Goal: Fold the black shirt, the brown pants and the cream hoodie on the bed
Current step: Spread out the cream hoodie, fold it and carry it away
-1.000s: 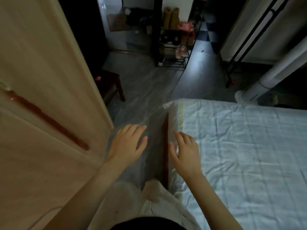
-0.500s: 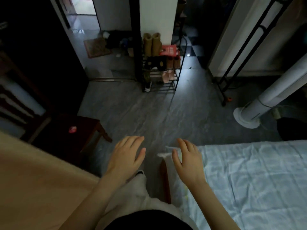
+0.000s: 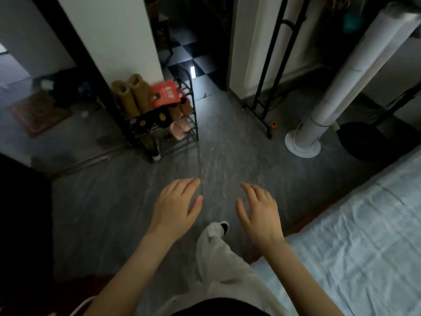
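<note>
My left hand (image 3: 175, 207) and my right hand (image 3: 259, 212) hover palm-down over the grey floor, fingers straight and relaxed, holding nothing. The bed (image 3: 355, 242), covered with a pale blue checked sheet, fills the lower right, just right of my right hand. No black shirt, brown pants or cream hoodie shows anywhere in view. My own leg in white trousers (image 3: 218, 258) steps forward between my arms.
A black shoe rack (image 3: 164, 124) with boots, slippers and a red card stands ahead on the left. A white tower fan (image 3: 319, 124) and a black garment rail frame (image 3: 266, 92) stand ahead right. Grey floor (image 3: 114, 213) lies open between them.
The view has swung away from the wooden door and the bed's corner toward the open floor. Both hands stay open and level; the bed now lies further right.
</note>
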The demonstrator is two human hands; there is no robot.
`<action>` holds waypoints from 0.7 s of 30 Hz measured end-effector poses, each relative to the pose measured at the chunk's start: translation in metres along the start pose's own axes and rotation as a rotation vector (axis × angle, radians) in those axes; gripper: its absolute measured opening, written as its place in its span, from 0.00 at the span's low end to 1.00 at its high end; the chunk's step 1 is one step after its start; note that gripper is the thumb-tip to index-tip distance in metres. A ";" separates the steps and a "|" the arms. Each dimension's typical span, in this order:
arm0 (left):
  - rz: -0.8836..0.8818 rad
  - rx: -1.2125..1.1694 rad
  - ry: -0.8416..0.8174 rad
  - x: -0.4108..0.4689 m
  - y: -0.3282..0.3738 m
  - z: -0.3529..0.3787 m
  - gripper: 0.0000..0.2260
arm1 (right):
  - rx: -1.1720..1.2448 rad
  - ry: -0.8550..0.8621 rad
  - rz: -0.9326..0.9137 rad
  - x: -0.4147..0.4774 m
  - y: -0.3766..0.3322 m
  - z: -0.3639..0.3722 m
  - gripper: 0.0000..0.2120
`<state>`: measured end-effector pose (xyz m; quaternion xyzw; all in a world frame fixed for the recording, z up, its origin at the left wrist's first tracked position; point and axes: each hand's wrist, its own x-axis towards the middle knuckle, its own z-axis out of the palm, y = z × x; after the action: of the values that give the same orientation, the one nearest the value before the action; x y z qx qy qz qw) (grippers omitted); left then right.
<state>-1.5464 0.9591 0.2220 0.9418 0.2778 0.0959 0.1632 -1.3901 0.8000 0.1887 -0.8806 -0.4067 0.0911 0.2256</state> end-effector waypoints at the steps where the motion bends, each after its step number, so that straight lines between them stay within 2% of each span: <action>1: 0.020 0.000 -0.021 0.024 -0.003 0.005 0.23 | 0.001 0.006 0.027 0.020 0.004 0.002 0.24; 5: 0.084 -0.017 -0.067 0.130 -0.009 0.015 0.24 | -0.028 0.004 0.118 0.106 0.026 -0.007 0.24; 9: 0.240 -0.024 -0.099 0.242 0.004 0.016 0.24 | -0.052 0.067 0.188 0.175 0.048 -0.039 0.28; 15: 0.469 -0.102 -0.102 0.389 0.066 0.037 0.22 | -0.053 0.244 0.378 0.254 0.108 -0.081 0.25; 21: 0.707 -0.069 -0.274 0.522 0.134 0.104 0.24 | -0.048 0.320 0.638 0.325 0.193 -0.097 0.29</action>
<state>-1.0207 1.1155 0.2212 0.9776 -0.0921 0.0288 0.1871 -1.0141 0.9055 0.1905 -0.9714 -0.0731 0.0085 0.2258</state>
